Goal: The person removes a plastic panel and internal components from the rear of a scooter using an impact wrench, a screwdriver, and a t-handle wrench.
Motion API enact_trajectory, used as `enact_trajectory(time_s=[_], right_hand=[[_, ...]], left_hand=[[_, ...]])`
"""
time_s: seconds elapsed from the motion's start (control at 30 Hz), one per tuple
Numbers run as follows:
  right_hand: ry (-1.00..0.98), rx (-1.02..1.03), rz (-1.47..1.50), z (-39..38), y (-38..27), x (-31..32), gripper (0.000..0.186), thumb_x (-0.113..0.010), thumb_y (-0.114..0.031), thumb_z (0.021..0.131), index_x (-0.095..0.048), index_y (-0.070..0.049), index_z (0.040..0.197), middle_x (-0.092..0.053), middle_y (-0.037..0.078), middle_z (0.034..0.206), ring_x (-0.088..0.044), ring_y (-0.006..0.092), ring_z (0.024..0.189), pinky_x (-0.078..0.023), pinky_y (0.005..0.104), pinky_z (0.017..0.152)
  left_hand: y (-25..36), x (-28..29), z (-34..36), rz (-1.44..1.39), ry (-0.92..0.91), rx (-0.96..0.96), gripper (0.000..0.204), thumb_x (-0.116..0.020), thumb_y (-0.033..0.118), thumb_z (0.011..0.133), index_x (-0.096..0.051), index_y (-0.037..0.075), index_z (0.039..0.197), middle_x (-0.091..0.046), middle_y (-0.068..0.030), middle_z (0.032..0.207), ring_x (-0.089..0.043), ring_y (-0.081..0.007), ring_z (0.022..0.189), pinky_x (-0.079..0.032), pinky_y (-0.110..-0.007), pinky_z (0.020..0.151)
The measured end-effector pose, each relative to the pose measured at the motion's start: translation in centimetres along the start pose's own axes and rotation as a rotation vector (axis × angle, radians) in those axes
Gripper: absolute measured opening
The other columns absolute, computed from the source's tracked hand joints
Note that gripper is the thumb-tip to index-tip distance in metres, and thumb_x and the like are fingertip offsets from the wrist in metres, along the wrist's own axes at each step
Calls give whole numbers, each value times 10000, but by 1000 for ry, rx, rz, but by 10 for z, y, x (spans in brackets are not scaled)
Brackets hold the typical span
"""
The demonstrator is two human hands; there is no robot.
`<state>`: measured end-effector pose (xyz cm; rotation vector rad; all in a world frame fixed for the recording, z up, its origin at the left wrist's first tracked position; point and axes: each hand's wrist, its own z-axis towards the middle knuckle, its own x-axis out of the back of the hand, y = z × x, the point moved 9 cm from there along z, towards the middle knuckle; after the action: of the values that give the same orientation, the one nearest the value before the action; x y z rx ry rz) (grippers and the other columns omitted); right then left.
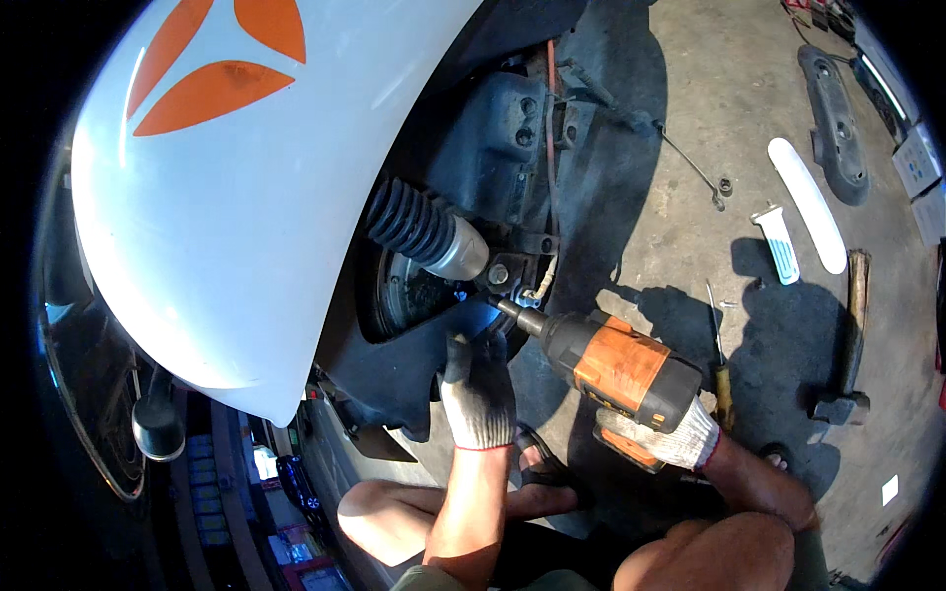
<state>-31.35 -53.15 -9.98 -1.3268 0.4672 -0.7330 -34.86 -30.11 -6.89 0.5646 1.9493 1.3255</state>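
My right hand [680, 440], in a whitish knit glove, is closed round the handle of an orange and black cordless impact wrench [623, 364]. Its dark socket [522, 315] points up and left at a bracket with a bolt head [499, 273], below the shock absorber [429, 229] with its black coil spring. Whether the socket sits on a fastener is hard to see. My left hand [478, 389], gloved and darkened at the fingers, is closed against the dark part just below the socket. What its fingers grip is lost in shadow.
A white vehicle body panel [236, 217] with orange shapes fills the upper left. On the concrete floor at right lie a hammer [855, 340], a screwdriver [723, 389], a long wrench [692, 165], a white curved strip [808, 207] and a long dark cover [836, 123].
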Motion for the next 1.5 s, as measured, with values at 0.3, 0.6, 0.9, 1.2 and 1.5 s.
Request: enact_trajectory(time_s=[0.3, 0.6, 0.9, 1.2, 1.5], right_hand=[[0, -77, 477, 4, -2, 11, 460, -322, -364, 988, -489, -42, 1271, -594, 104, 1202, -578, 209, 1102, -438, 359, 984], [-14, 206, -434, -9, -30, 11, 381, -601, -241, 851, -546, -85, 1194, -607, 94, 1176, -571, 253, 1092, -393, 437, 985], [-95, 174, -391, 7, -32, 8, 418, -609, -224, 817, -553, -98, 1212, -579, 88, 1219, -550, 254, 1121, -408, 438, 926], [25, 133, -261, 2, -30, 18, 406, -621, -214, 798, -579, -98, 1185, -594, 103, 1191, -568, 274, 1091, -432, 443, 891], [-57, 172, -361, 9, -34, 14, 392, -641, -246, 778, -604, -124, 1148, -603, 103, 1176, -578, 275, 1071, -435, 468, 868]], left_hand=[[0, -9, 8, 91, 73, -137, 458, -590, 356, 911, -511, 67, 1257, -548, -77, 1259, -507, -244, 1158, -357, -400, 1041], [-8, 3, 10, 70, 138, -140, 414, -580, 326, 925, -526, 35, 1214, -570, -86, 1183, -525, -225, 1097, -380, -387, 1011], [3, 0, 8, 115, 89, -187, 477, -546, 345, 941, -461, 7, 1266, -557, -121, 1206, -537, -272, 1108, -397, -434, 1006], [-1, -8, 10, 124, 53, -219, 508, -590, 335, 914, -448, 29, 1295, -535, -126, 1264, -527, -284, 1139, -396, -456, 1009], [10, -6, 4, 105, 118, -259, 476, -618, 318, 901, -494, 30, 1259, -556, -105, 1240, -536, -266, 1124, -379, -426, 1028]])
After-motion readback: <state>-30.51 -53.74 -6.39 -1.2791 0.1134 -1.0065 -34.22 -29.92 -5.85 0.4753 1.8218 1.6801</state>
